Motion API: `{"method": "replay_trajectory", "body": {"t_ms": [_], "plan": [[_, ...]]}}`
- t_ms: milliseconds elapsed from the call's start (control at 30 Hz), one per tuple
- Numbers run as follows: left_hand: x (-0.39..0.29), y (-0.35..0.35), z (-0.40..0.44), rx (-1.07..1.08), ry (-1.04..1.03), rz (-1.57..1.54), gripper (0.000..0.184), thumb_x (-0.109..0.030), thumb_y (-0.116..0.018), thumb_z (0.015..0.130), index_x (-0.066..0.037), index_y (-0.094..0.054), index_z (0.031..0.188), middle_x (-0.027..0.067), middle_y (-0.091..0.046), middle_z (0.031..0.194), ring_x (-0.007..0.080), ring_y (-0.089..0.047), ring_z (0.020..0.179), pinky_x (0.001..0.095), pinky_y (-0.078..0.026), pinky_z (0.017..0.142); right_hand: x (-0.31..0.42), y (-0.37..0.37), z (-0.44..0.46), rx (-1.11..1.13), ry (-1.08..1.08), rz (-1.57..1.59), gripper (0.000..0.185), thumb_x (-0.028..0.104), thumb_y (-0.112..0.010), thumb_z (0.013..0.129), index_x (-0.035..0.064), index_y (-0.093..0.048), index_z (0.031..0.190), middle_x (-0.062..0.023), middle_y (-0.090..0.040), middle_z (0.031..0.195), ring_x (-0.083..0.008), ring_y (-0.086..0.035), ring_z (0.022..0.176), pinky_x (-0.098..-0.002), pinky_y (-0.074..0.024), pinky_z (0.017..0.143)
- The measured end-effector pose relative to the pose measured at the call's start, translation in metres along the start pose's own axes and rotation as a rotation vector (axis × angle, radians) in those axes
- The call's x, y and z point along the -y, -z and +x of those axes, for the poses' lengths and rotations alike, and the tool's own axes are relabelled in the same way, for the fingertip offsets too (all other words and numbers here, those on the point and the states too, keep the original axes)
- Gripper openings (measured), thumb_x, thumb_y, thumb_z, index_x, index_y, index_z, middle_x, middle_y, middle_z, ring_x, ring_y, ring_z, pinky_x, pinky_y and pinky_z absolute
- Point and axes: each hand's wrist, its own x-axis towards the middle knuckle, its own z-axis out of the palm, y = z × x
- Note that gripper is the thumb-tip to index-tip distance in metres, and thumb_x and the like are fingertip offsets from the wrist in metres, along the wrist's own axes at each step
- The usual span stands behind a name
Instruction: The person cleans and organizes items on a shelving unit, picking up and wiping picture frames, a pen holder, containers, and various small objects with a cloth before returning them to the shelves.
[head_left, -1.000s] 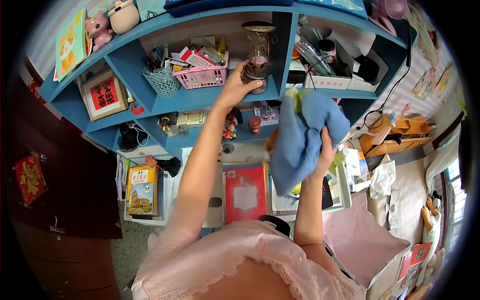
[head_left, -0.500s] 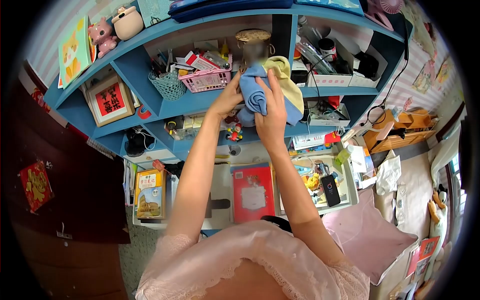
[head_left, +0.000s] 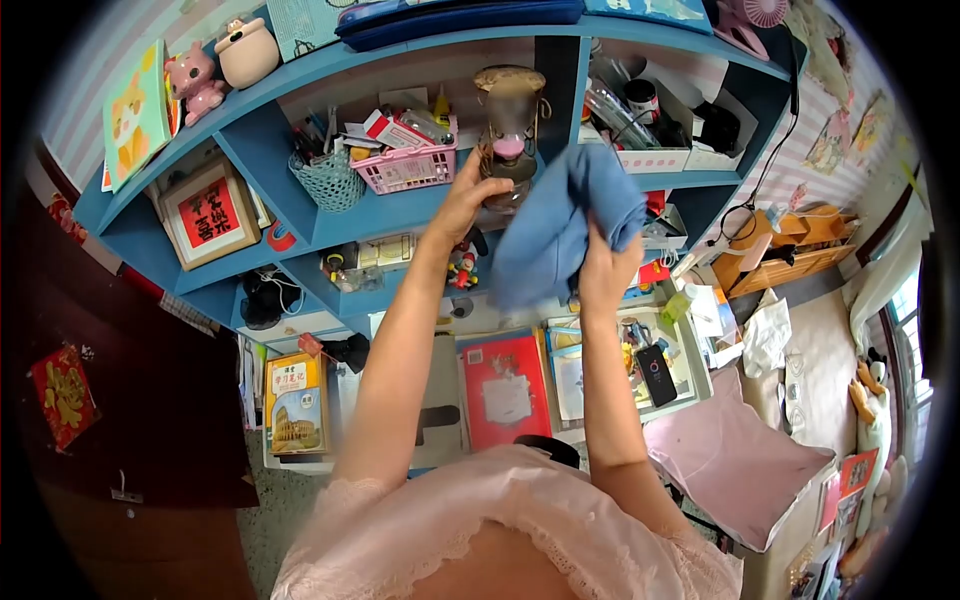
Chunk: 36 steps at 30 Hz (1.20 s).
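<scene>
My left hand is wrapped around the lower part of an hourglass with a brown top plate and pink sand inside. The hourglass is upright at the shelf opening; whether its base touches the shelf I cannot tell. In my right hand is a bunched blue cloth, slightly blurred, hanging to the right of the hourglass and apart from it. The fingers of that hand are partly hidden by the cloth. Beside my left hand stands a pink basket of small items.
The blue shelf unit spans the view, holding a teal woven pen holder, a framed red print and a white box. Below lie a red book, a yellow notebook and a black phone.
My right hand has moved right and down, taking the cloth off the hourglass, which now shows. The cloth's yellow side has turned out of sight. My left hand stays on the hourglass.
</scene>
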Motion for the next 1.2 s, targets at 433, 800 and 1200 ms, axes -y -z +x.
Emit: {"method": "replay_trajectory", "body": {"t_ms": [433,800,1200], "plan": [[-0.014,0.003,-0.001,0.062,0.146,-0.058,0.061,-0.012,-0.052,0.082,-0.008,-0.031,0.139,0.0067,-0.042,0.135,0.0169,-0.041,0.122,0.0296,-0.034,0.099,0.009,-0.033,-0.003,0.126,0.083,-0.1,0.058,-0.015,-0.041,0.062,0.002,-0.057,0.116,-0.0168,-0.055,0.123,-0.0292,-0.049,0.119,-0.0356,-0.0363,0.099],[-0.006,-0.004,0.001,-0.059,0.113,-0.247,0.063,-0.017,-0.056,0.085,-0.007,-0.026,0.14,0.0096,-0.046,0.129,0.0178,-0.048,0.116,0.03,-0.04,0.095,0.009,-0.035,0.016,0.357,0.008,-0.19,0.056,-0.011,-0.042,0.065,0.0037,-0.055,0.118,-0.0167,-0.054,0.124,-0.0331,-0.052,0.114,-0.0326,-0.0405,0.095],[0.003,-0.005,0.009,-0.082,-0.099,-0.062,0.046,-0.013,-0.064,0.079,-0.006,-0.043,0.119,0.0056,-0.053,0.109,0.0136,-0.051,0.1,0.0259,-0.041,0.086,0.0,-0.015,-0.048,0.415,-0.377,-0.364,0.038,-0.003,-0.047,0.076,0.0029,-0.057,0.112,-0.023,-0.058,0.111,-0.0377,-0.055,0.103,-0.0356,-0.0459,0.084]]}}
